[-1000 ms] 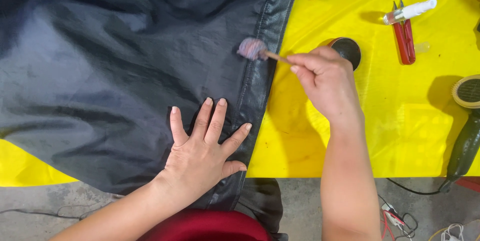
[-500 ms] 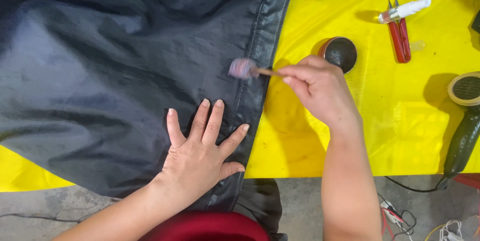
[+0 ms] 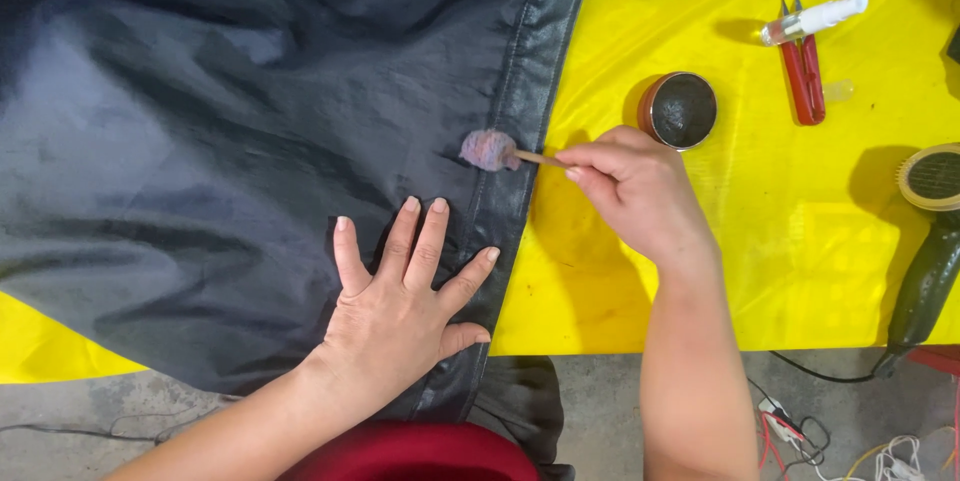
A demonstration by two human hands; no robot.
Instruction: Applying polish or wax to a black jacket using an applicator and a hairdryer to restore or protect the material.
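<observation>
**Head view: a fluffy dauber touches the dark jacket**

Head view looks down on a yellow table. A big dark jacket covers the left part of the table and hangs over the near edge.

The left hand lies flat on the jacket near the near edge. Its fingers are spread wide and it grips nothing. It presses the cloth down.

The right hand pinches a thin wooden stick between thumb and fingers. At the end of the stick is a fluffy purple ball, the dauber. The ball touches the shiny leather strip that runs along the jacket's right side.

Just beside the right hand, toward the far edge, sits a small round tin with dark stuff inside. Red snips and a small white bottle lie near the far right corner. A round brush sits at the right edge.
</observation>
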